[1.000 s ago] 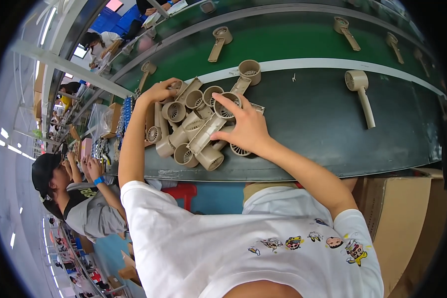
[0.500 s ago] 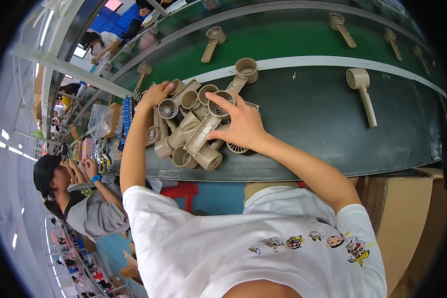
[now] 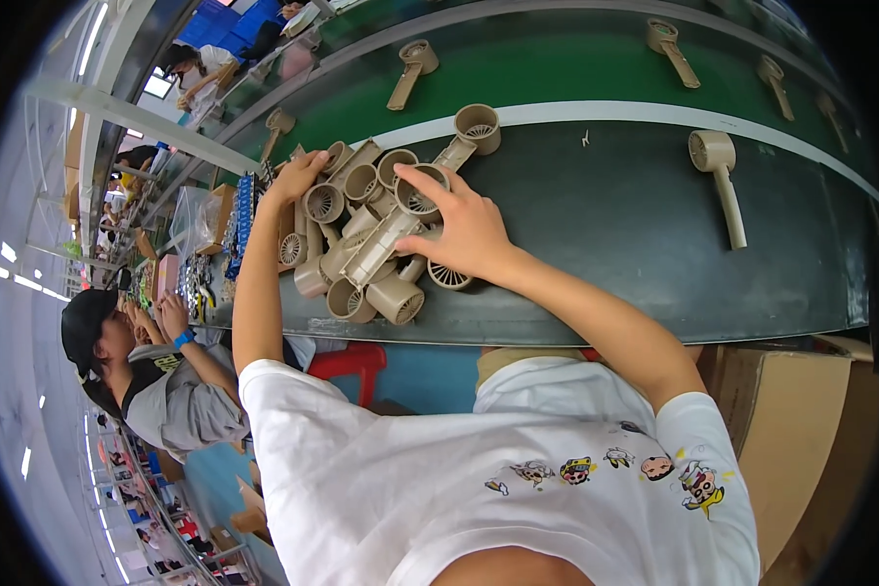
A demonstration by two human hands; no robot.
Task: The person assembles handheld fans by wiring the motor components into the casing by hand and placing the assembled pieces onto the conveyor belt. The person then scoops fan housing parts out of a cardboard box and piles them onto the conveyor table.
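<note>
This is a factory assembly line. A long dark conveyor belt point(image 3: 654, 244) with a green strip runs across the scene, carrying identical beige plastic fan housings point(image 3: 718, 176) spaced along it, with a heap of them point(image 3: 371, 234) near the left. More seated workers point(image 3: 137, 371) line the bench to the left (under strip lights), and a cardboard carton point(image 3: 791, 430) stands at the near right.

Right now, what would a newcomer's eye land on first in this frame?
First, the heap of beige fan housings on the near edge of the dark belt, with the left hand on its far side and the right hand pressed on top. Next, single housings spaced along the green belt behind, and a seated co-worker at lower left.
</note>
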